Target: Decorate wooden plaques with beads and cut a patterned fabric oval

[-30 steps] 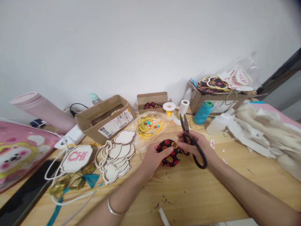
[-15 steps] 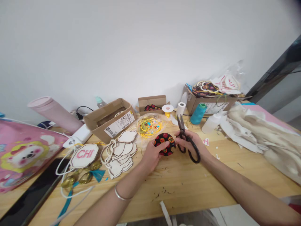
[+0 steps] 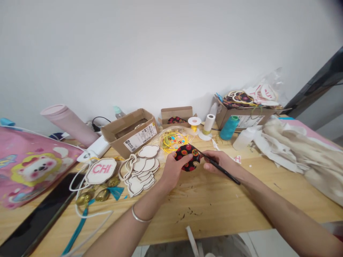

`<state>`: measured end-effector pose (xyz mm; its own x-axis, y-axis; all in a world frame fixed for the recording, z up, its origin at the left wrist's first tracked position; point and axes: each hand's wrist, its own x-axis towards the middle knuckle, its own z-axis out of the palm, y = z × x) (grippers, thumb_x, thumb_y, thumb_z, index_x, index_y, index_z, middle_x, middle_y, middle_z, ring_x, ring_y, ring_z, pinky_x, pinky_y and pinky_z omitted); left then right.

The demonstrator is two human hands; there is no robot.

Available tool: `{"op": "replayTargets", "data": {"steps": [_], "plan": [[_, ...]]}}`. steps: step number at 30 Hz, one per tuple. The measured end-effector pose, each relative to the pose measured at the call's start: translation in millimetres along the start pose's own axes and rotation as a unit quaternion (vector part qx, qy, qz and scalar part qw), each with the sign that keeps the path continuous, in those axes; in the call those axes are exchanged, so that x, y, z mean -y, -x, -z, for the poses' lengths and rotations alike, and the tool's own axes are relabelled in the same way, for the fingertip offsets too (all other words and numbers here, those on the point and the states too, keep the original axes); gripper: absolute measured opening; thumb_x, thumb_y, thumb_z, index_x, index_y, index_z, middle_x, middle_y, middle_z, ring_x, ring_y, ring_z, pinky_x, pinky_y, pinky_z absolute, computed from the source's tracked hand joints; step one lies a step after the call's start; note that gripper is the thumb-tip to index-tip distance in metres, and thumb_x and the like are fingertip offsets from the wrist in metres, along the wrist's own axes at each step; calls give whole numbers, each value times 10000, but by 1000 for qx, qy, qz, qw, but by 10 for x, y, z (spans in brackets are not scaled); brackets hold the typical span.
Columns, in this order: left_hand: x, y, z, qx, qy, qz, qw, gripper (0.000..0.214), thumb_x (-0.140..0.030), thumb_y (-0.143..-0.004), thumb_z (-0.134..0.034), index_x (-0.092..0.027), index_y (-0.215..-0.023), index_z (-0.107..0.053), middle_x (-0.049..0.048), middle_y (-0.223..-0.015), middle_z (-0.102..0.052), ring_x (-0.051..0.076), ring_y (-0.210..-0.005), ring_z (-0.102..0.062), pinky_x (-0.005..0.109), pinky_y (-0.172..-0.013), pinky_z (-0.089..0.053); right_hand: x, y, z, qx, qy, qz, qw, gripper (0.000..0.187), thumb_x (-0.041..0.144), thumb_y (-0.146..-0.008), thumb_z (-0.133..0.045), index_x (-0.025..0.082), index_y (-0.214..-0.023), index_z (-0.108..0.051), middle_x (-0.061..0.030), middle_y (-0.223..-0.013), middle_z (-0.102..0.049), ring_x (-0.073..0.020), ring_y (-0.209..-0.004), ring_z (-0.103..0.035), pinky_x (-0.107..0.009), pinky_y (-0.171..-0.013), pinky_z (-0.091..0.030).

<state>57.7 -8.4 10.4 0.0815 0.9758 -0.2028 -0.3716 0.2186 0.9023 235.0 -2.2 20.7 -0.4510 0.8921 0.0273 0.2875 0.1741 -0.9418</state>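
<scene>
My left hand (image 3: 171,170) grips a round padded piece of black fabric with red and yellow flowers (image 3: 187,157), lifted slightly off the wooden table (image 3: 214,207). My right hand (image 3: 218,162) is closed on black scissors (image 3: 218,167), seen edge-on, with the blades pointing left at the fabric piece's right edge. A silver bangle sits on my left wrist.
A stack of cloud-shaped wooden cutouts (image 3: 140,167) and a "CHI" tag (image 3: 101,170) lie left of my hands. Behind are cardboard boxes (image 3: 131,132), yellow cord (image 3: 174,138), a teal thread cone (image 3: 229,127), a white roll (image 3: 209,123). White stuffing (image 3: 300,153) lies right; a pink bag (image 3: 29,167) left.
My right hand has turned the scissors from upright to nearly flat, their tips now at the fabric piece. My left hand has tilted the fabric piece up a little.
</scene>
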Motion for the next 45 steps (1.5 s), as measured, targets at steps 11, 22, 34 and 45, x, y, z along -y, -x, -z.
{"op": "replayTargets", "data": {"steps": [11,22,34,45], "plan": [[-35,38,-52,-7,20,8,1000,225,-258,-606,-800,-121,-765,-720,30,-684,-727,123,-608,-650,196,-552,-498,109,21,-7,13,-44,-41,998,632,741,-578,-623,139,-771,-618,54,-580,-376,-86,-523,-306,-224,-479,-226],[-32,31,-56,-12,31,9,999,222,-254,-575,-820,-119,-718,-716,24,-656,-716,111,-572,-634,198,-557,-504,66,33,-30,27,-57,-76,995,670,761,-581,-609,120,-773,-610,42,-587,-369,-80,-525,-288,-225,-469,-192],[-49,65,-66,-7,57,11,998,208,-235,-577,-819,-117,-710,-711,27,-651,-714,112,-563,-635,187,-522,-484,171,53,-59,14,-8,-86,996,713,815,-595,-521,117,-721,-592,64,-514,-296,-68,-467,-239,-236,-438,-139],[-82,71,-77,-6,64,20,998,199,-217,-570,-818,-116,-700,-707,31,-653,-720,124,-568,-645,202,-541,-503,196,40,-79,2,-2,-101,995,701,815,-566,-523,125,-680,-567,76,-505,-257,-59,-459,-206,-239,-434,-115]]}}
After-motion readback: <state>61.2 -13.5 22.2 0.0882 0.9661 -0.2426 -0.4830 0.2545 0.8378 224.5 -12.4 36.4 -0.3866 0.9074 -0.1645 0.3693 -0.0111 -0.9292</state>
